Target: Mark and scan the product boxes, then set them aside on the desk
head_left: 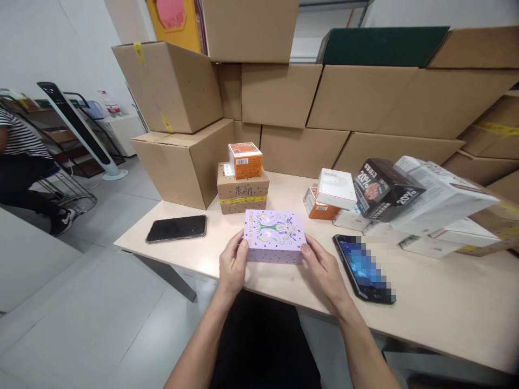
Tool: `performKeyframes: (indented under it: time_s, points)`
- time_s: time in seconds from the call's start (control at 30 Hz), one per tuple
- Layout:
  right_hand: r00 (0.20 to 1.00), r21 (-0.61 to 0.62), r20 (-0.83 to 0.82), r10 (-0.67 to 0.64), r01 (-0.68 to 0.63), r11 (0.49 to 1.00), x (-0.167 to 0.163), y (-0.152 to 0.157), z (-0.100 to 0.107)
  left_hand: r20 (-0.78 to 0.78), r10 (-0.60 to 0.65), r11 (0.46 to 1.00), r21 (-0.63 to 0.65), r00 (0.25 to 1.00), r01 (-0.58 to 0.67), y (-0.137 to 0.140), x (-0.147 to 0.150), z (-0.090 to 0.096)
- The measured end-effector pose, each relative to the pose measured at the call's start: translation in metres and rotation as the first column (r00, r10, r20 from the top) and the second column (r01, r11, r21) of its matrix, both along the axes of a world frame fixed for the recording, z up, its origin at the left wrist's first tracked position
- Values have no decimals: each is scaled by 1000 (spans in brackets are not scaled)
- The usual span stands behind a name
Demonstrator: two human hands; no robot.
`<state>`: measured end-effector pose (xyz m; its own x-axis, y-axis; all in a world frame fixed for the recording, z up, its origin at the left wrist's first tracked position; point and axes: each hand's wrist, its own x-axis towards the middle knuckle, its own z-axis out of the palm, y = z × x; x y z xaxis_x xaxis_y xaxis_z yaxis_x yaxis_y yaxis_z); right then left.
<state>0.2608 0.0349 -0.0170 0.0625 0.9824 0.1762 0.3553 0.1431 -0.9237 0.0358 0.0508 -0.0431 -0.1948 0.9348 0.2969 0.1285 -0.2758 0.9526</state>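
A lavender printed box [274, 232] is held level between my two hands at the front of the table. My left hand [234, 262] grips its left side, thumb on the near corner. On the opposite side, my right hand [323, 265] grips the box the same way. Just behind it stands a small cardboard box [243, 195] with yellow tape and handwriting, and an orange-and-white box [245, 161] sits on top of that. Whether the lavender box touches the tabletop is hard to make out.
A dark phone [177, 228] lies at left; a rugged handheld device [363, 268] lies at right. Several small boxes, including a black one [385, 189] and a white one [336, 188], are piled on the right. Large cartons [279, 94] wall the back. A seated person [24, 146] is far left.
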Motion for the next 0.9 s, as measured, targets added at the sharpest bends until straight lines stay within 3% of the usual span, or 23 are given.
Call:
performKeyframes:
  time_s: [0.23,0.5,0.57,0.63,0.73,0.8,0.9]
  points:
    - [976,108,-211,44,-21,994,-4,1,-1,5,-88,986,146,996,86,-4,-4,-14]
    - [983,72,-179,32,-19,997,-2,6,-9,67,-25,981,195,997,12,1,3,-20]
    - [998,79,-68,-17,22,997,3,8,-10,73,11,987,160,997,-22,2,4,-21]
    - [981,122,145,-128,111,986,9,12,-8,82,25,993,117,996,-35,2,4,-21]
    - [805,136,534,-259,220,966,17,18,-1,98,35,996,84,995,-43,2,3,-23]
    - [685,45,699,-206,246,968,18,23,3,79,34,994,103,996,-42,2,3,-24]
    - [656,-53,745,-117,233,971,15,29,5,3,17,985,174,1000,-17,1,4,-24]
